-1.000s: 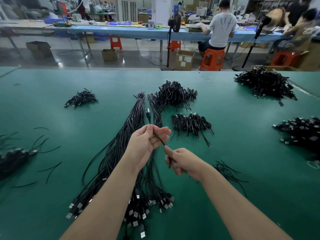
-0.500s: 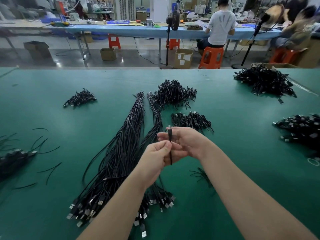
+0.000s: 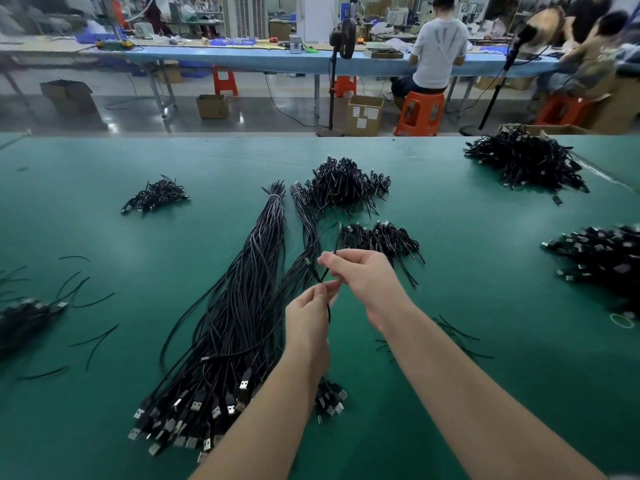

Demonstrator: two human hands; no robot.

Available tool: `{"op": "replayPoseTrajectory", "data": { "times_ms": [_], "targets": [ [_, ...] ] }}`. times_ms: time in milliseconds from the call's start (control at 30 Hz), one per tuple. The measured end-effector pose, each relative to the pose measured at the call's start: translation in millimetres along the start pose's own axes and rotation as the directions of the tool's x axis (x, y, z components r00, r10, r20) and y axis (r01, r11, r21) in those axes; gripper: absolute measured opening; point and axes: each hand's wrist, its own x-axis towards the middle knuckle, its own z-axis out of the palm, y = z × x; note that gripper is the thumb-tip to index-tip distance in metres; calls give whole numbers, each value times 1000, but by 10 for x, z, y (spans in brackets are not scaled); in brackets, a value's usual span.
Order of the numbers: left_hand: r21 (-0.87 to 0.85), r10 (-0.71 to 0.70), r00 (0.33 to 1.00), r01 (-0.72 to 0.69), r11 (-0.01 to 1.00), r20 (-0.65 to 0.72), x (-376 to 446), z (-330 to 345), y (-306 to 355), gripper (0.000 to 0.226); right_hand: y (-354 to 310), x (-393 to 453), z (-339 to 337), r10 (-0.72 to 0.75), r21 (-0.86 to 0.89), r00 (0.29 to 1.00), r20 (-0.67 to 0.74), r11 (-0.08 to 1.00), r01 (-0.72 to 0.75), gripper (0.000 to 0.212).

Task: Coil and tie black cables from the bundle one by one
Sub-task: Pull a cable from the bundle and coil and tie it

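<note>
Black cable: pinched by left hand and right hand above green worktop; long bundle partly hidden by forearms.

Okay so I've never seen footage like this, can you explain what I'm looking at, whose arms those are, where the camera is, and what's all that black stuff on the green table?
There is no machine here. The camera sits on a person's head, looking forward and down, so the two bare arms are that person's own. The left hand and right hand each pinch one thin black cable above the green table, bending it between them. On the table under the left arm lies a long bundle of straight cables, tied near its far end, with metal plugs at the near end. Several piles of coiled cables lie around, plus loose short black strips on the left, probably ties. Behind the table, other people sit at a blue workbench.
</note>
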Motion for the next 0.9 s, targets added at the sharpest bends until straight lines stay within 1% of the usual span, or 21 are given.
{"op": "replayPoseTrajectory", "data": {
  "times_ms": [100, 200, 233, 267, 333, 400, 433, 500, 633, 733, 833, 900],
  "targets": [
    [-91, -52, 997, 48, 995, -48, 53, 33, 32, 32, 62, -57, 19, -38, -8, 999, 1, 999, 38, 17],
    [-264, -139, 986, 112, 958, -87, 144, 15, 118, 27, 154, -123, 28, -43, -14, 999, 28, 999, 43, 10],
    [-295, -156, 983, 122, 948, -95, 173, -1, 161, 26, 192, -147, 36, -28, 6, 999, 44, 1000, 28, 8],
    [-306, -160, 982, 122, 944, -104, 193, -8, 206, 26, 231, -174, 46, 1, 51, 999, 53, 999, -3, 8],
    [-316, -158, 980, 114, 942, -119, 204, -1, 276, 28, 295, -215, 62, 89, 207, 994, 64, 973, -100, 11],
    [-338, -152, 983, 110, 935, -101, 172, 21, 313, 28, 335, -244, 64, 158, 375, 983, 95, 909, -182, 16],
    [-347, -148, 985, 109, 932, -90, 154, 21, 316, 29, 343, -250, 61, 175, 428, 978, 110, 880, -205, 16],
    [-359, -146, 986, 110, 927, -76, 127, 10, 312, 29, 351, -252, 47, 196, 452, 974, 110, 863, -224, 14],
    [-385, -123, 991, 93, 918, -53, 79, 12, 322, 29, 361, -238, 25, 257, 413, 960, 112, 866, -281, 7],
    [-415, -98, 993, 65, 908, -59, 36, 22, 344, 27, 366, -248, 52, 337, 470, 934, 118, 810, -352, 7],
    [-412, -74, 995, 41, 910, -66, 15, -2, 351, 26, 371, -269, 63, 431, 521, 894, 118, 740, -425, 17],
    [-402, -61, 996, 29, 915, -68, 8, -31, 344, 26, 381, -294, 64, 469, 544, 874, 129, 703, -458, 27]
  ]
}}
